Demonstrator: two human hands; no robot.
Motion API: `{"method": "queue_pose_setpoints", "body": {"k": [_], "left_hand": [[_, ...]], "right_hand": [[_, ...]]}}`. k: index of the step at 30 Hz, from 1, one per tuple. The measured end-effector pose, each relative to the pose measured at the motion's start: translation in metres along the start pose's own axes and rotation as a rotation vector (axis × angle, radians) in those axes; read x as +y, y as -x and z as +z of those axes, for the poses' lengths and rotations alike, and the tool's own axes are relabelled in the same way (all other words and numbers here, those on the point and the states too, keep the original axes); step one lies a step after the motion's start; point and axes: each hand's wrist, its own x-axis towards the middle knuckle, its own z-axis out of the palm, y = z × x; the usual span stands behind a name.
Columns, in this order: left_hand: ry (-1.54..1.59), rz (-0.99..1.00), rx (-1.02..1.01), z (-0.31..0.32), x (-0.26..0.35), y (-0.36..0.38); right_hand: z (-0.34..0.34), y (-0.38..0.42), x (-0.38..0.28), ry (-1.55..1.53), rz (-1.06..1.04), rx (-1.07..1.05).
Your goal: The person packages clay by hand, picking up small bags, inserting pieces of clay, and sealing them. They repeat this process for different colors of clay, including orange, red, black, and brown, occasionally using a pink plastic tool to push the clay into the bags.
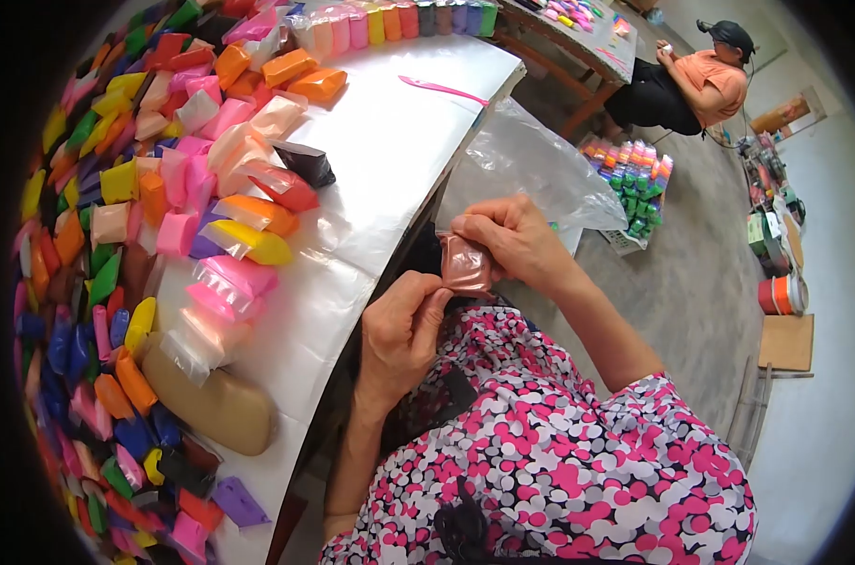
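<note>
Between my two hands, over my lap beside the table edge, is a brown packet in clear plastic wrap (467,265). My left hand (401,325) pinches its lower left corner between thumb and finger. At the upper right side, my right hand (517,240) grips the wrap with its fingers curled. On the table to the left lie wrapped packets nearest my hands: a yellow one (250,242), a red one (284,185) and a black one (305,164).
A large heap of coloured packets (116,282) covers the left of the white table (399,122). A pink plastic tool (443,89) lies near its edge. A clear plastic bag (531,165) is beyond my right hand. Another person (696,89) sits at the back right.
</note>
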Motion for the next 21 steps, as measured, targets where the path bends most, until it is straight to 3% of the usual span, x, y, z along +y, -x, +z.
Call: {"method": "queue_pose_setpoints", "body": {"k": [3, 7, 9, 12, 13, 17, 21], "left_hand": [[0.067, -0.01, 0.001, 0.002, 0.003, 0.002], [0.09, -0.036, 0.074, 0.007, -0.002, 0.005], [0.099, -0.045, 0.095, 0.009, -0.005, 0.004], [0.115, -0.064, 0.102, 0.014, -0.006, 0.001], [0.121, -0.071, 0.108, 0.016, -0.007, 0.0], [0.09, -0.077, 0.075, 0.021, -0.009, -0.002], [0.086, -0.08, 0.042, 0.023, -0.008, -0.003]], "right_hand": [[-0.005, -0.01, 0.01, -0.081, 0.147, -0.104], [-0.017, -0.016, 0.024, -0.117, 0.159, -0.233], [-0.013, -0.01, 0.028, -0.079, 0.088, -0.192], [-0.015, 0.003, 0.022, 0.184, -0.167, 0.22], [-0.019, 0.011, 0.017, 0.303, -0.255, 0.257], [-0.026, 0.036, 0.004, 0.496, -0.657, -0.02], [-0.024, 0.032, 0.009, 0.651, -0.732, 0.015]]}}
